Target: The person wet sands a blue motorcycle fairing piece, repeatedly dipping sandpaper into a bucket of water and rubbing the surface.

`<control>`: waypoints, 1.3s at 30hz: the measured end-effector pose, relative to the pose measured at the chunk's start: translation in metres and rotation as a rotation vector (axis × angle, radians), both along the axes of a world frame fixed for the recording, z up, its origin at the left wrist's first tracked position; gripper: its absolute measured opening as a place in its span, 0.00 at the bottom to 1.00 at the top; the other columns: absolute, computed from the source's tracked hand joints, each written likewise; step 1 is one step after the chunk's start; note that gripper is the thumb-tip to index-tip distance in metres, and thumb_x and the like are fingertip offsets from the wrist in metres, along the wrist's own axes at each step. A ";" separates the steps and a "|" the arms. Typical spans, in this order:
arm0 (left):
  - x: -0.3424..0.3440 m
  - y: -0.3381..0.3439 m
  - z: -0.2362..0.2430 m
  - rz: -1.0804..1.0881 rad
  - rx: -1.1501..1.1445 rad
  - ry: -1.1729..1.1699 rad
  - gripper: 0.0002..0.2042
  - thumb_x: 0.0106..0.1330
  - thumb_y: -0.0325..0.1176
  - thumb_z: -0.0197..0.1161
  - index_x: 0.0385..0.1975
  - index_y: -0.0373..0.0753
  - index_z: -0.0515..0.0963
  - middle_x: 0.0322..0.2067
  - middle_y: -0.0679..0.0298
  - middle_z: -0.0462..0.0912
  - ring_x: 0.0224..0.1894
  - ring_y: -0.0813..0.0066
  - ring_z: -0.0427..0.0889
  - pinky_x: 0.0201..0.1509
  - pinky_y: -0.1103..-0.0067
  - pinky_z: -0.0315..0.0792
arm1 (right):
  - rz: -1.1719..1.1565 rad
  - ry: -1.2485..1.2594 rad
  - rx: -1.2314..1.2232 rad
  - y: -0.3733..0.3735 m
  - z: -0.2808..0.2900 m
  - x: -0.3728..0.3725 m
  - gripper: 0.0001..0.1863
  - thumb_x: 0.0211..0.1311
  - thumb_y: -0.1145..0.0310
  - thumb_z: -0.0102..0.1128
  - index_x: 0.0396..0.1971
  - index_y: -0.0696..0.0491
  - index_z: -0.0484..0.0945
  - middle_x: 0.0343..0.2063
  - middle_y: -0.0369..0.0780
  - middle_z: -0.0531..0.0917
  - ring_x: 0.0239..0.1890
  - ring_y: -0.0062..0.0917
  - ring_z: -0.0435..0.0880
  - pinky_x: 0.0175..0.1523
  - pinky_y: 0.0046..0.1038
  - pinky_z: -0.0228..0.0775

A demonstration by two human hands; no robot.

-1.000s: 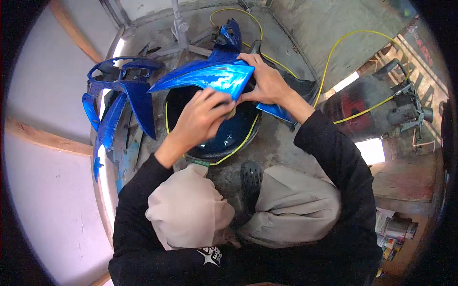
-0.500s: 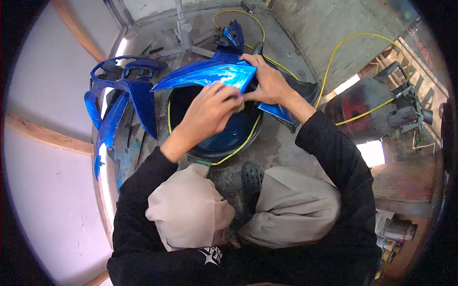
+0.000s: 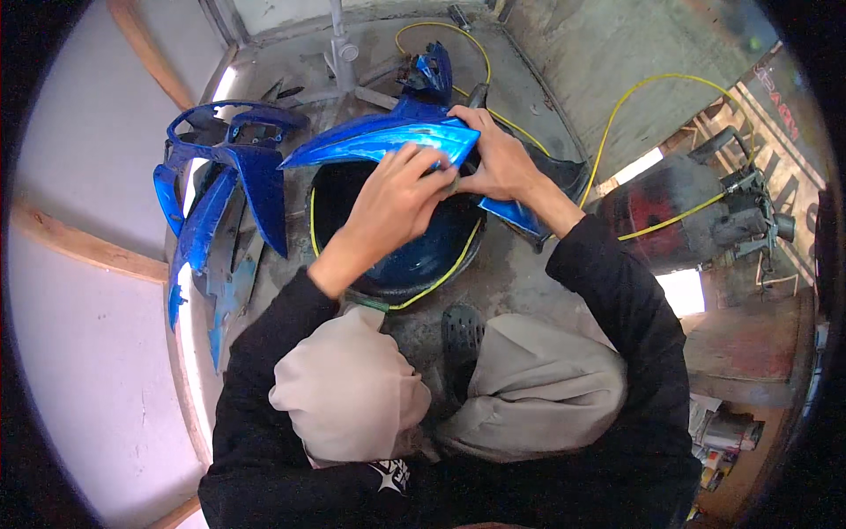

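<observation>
- Right hand (image 3: pixel 500 163): fingers curled over the upper edge at the panel's right end, thumb low on the near side; panel end pinched between them.
- Left hand (image 3: pixel 392 203): fingers bent and close together, tips at the panel's lower edge near that same end. Slightly blurred; cannot tell whether they pinch anything.
- Blue panel (image 3: pixel 374 145): one, in the right hand, long and tapering, narrow tip to the left. Held above the far side of the basin; bright glossy face toward the wearer.
- Dark blue part (image 3: pixel 432 75): one, beyond the panel; cannot tell if the two join.
- Black basin (image 3: pixel 410 260): one, round, on the floor below the hands, yellow line (image 3: pixel 445 278) along its rim.
- Smaller blue piece (image 3: pixel 511 212): one, just right of the basin.
- Blue fairing (image 3: pixel 256 189): one large openwork cluster, left of the basin; number of separate parts unclear.
- Near side: two knees in pale cloth, one dark perforated shoe (image 3: pixel 462 331) between them.
- Farther right: one tank (image 3: pixel 674 207), yellow hose (image 3: pixel 608 132) arching beside it.
- Far side: one grey stand (image 3: pixel 344 75).
</observation>
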State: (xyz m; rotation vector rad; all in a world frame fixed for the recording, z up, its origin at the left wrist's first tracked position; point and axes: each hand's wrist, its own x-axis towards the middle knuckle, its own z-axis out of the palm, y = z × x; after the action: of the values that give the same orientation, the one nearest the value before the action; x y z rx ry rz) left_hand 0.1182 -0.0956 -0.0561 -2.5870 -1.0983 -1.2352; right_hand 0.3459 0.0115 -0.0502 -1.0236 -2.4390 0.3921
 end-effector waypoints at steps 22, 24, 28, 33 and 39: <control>-0.008 -0.017 -0.001 0.009 -0.035 -0.075 0.14 0.63 0.23 0.74 0.49 0.34 0.89 0.51 0.56 0.85 0.54 0.51 0.83 0.60 0.62 0.78 | -0.017 -0.032 -0.016 -0.005 -0.002 -0.001 0.69 0.34 0.35 0.93 0.78 0.45 0.64 0.70 0.50 0.74 0.66 0.59 0.83 0.66 0.53 0.80; 0.004 0.007 0.007 0.003 -0.069 -0.091 0.13 0.64 0.24 0.73 0.48 0.34 0.88 0.51 0.56 0.84 0.53 0.50 0.83 0.60 0.61 0.78 | -0.043 -0.009 0.019 -0.004 -0.002 -0.002 0.69 0.34 0.34 0.93 0.77 0.45 0.66 0.69 0.49 0.75 0.66 0.57 0.84 0.66 0.53 0.80; 0.028 0.061 0.017 -0.013 -0.061 -0.133 0.09 0.67 0.25 0.72 0.46 0.32 0.88 0.50 0.56 0.84 0.52 0.48 0.82 0.60 0.60 0.77 | -0.036 -0.021 -0.056 -0.001 -0.001 -0.002 0.67 0.34 0.33 0.92 0.76 0.46 0.69 0.67 0.46 0.76 0.68 0.53 0.83 0.67 0.52 0.80; 0.012 0.026 0.003 -0.002 -0.004 -0.161 0.10 0.67 0.26 0.72 0.47 0.33 0.88 0.51 0.57 0.85 0.52 0.50 0.83 0.61 0.61 0.78 | 0.004 -0.002 -0.009 -0.001 -0.001 0.000 0.69 0.35 0.34 0.93 0.78 0.47 0.66 0.69 0.48 0.75 0.69 0.54 0.81 0.68 0.52 0.80; -0.007 -0.019 -0.008 0.035 -0.148 -0.127 0.11 0.65 0.25 0.72 0.47 0.35 0.88 0.51 0.59 0.83 0.56 0.53 0.82 0.60 0.62 0.77 | 0.000 -0.010 0.006 -0.003 -0.003 -0.001 0.71 0.35 0.35 0.93 0.80 0.47 0.64 0.70 0.49 0.75 0.69 0.55 0.81 0.69 0.52 0.79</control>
State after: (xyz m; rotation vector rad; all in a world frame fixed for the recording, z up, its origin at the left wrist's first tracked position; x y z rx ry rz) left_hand 0.1107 -0.1143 -0.0639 -2.6116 -1.3003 -1.3777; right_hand 0.3451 0.0088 -0.0533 -1.0258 -2.4472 0.3803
